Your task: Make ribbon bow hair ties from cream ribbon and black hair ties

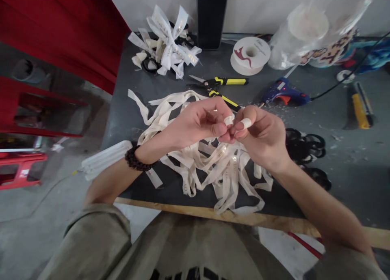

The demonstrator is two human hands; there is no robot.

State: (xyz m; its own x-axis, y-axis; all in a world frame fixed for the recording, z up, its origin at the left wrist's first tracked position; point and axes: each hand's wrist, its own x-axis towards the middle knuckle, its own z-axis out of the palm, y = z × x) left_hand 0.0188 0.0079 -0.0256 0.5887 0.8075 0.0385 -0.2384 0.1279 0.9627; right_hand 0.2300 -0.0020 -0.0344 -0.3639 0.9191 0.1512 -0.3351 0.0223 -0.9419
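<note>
Left hand (202, 119) and right hand (265, 136) were both curled in, fingertips bunched close, nearside of the yellow-handled snips (233, 81) (couldn't tell if they gripped anything). Printed white ribbons (233, 166) lay nearside of the snips too; light fingertip pinches probably worked best.

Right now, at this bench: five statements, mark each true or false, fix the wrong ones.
1. The left hand and right hand are close together above pale ribbons. True.
2. The dark beaded bracelet is on the right wrist. False: the bracelet is on the left wrist.
3. The glue gun lies right of the yellow-handled cutters. True.
4. The ribbon spool is left of the bows. False: the spool is right of the bows.
5. Black loops lie beside the right hand. True.
</note>
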